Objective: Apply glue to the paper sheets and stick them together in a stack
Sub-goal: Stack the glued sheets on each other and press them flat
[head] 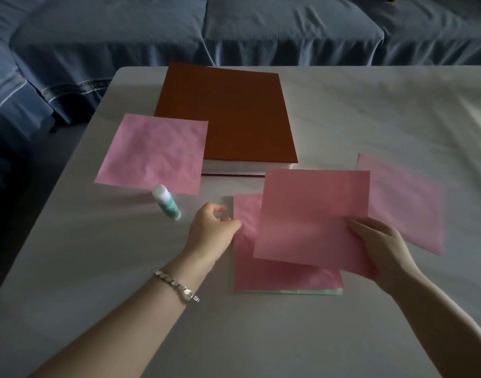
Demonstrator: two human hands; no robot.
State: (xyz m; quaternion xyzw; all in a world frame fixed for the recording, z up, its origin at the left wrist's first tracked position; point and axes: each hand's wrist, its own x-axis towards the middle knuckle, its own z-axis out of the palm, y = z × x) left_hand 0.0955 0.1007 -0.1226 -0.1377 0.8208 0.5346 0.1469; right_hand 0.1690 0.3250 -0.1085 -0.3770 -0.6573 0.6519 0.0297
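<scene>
On the white table [343, 110], the stack [261, 271] lies flat under the pink sheet [310, 214] pinched by its right edge in the right hand [381, 244], the left hand [212, 227] loosely curled, holding nothing, fingertips touching the stack's left edge, glue stick [167, 203] just beyond.

Dim, bluish light; dark corners; wide-angle bending at edges; soft focus throughout.

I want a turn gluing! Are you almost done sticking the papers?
Not yet. A small stack lies started, pink over green. The right hand holds another pink sheet above it; the left hand steadies the stack. Two pink sheets wait, glue stick closed.
</scene>
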